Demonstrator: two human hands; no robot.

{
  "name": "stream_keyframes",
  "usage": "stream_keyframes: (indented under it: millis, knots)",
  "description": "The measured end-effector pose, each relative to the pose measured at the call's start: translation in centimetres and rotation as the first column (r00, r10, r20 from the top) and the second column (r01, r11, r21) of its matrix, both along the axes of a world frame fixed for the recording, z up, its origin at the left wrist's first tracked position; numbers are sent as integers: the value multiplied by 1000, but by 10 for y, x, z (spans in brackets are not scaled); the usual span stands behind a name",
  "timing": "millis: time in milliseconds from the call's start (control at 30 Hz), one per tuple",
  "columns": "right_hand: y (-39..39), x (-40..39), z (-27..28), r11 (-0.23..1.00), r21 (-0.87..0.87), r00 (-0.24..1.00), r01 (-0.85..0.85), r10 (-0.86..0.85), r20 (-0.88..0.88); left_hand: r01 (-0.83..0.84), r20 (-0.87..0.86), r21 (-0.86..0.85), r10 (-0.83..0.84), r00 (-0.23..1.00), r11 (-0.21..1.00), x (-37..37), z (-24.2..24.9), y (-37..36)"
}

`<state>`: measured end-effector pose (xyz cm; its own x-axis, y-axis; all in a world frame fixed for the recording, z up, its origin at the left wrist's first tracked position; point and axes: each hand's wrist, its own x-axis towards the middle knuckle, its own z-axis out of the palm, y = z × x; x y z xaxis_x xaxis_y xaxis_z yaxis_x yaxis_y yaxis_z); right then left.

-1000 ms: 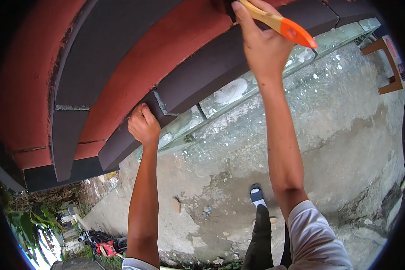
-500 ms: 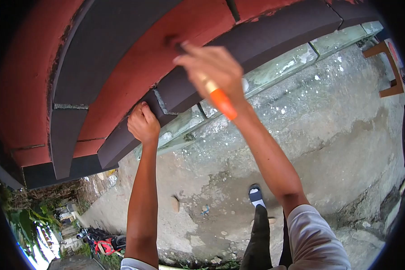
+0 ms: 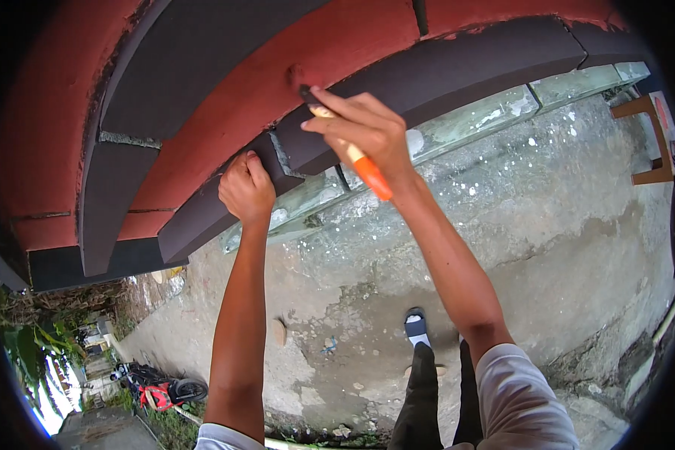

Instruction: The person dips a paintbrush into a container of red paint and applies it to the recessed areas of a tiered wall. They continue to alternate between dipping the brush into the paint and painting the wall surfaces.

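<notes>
My right hand (image 3: pixel 375 131) is closed around a paintbrush (image 3: pixel 370 177) with a pale handle ending in orange. Its dark bristles sit close to the red wall surface (image 3: pixel 232 97), just below a small dark smudge on it. My left hand (image 3: pixel 247 187) is curled into a fist against the dark purple ledge (image 3: pixel 195 225), left of a joint in that ledge. What its fingers hold, if anything, is hidden.
Dark bands (image 3: pixel 157 82) frame the red surface. Under the ledge runs a pale green, paint-spotted step (image 3: pixel 487 120). A brown stool (image 3: pixel 658 142) stands at right on the concrete floor (image 3: pixel 532 217); a red motorcycle (image 3: pixel 157 394) is at lower left.
The brush tip has drawn back down from the smudged spot on the red surface. The left hand stays at the ledge while the whole view has shifted slightly.
</notes>
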<state>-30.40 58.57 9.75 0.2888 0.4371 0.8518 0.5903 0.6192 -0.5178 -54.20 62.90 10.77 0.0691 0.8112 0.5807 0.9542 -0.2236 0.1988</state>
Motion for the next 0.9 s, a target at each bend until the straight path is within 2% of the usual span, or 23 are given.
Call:
stream_keyframes:
  millis: [33,100,133,167,267,400,433,533,567,667,800,833,900]
  knots:
    - [-2,10,-4,1000,4,999,-23,23,38,-5,7,-6,5,1000,1000,1,1,0]
    - [5,51,-14,948,82,936,308,-317,153,-15,9,-18,15,1000,1000,3,-1,-3]
    - [3,72,-16,908,52,897,416,-419,143,-20,2,-21,20,1000,1000,3,0,-3]
    - [2,86,-14,895,24,895,445,-446,23,-23,-5,-19,23,1000,1000,3,1,-2]
    - [3,88,-9,865,6,863,501,-500,-71,-21,-20,8,21,1000,1000,4,2,-2]
    - [14,16,-4,924,-8,924,381,-381,-7,-10,-24,1,10,1000,1000,4,4,-2]
    - [14,0,-5,954,-8,954,300,-300,-10,-10,-24,-1,10,1000,1000,4,5,-2]
    - [3,-30,-11,994,-28,994,-106,106,16,-6,-33,9,7,999,1000,4,5,-3]
    - [3,-27,-14,990,-27,989,-142,143,47,-6,-36,17,7,999,1000,4,5,-3]
    - [6,20,-21,990,35,986,137,-140,93,-40,-4,-37,40,999,998,3,5,-2]
    - [-3,69,-15,885,7,885,466,-466,7,-37,15,-34,37,999,999,2,3,0]
    - [-5,70,-11,870,-7,868,493,-493,-55,-32,19,-30,33,999,999,2,4,1]
    - [6,49,-11,905,11,905,425,-425,-19,-43,21,-42,44,999,998,0,2,-1]
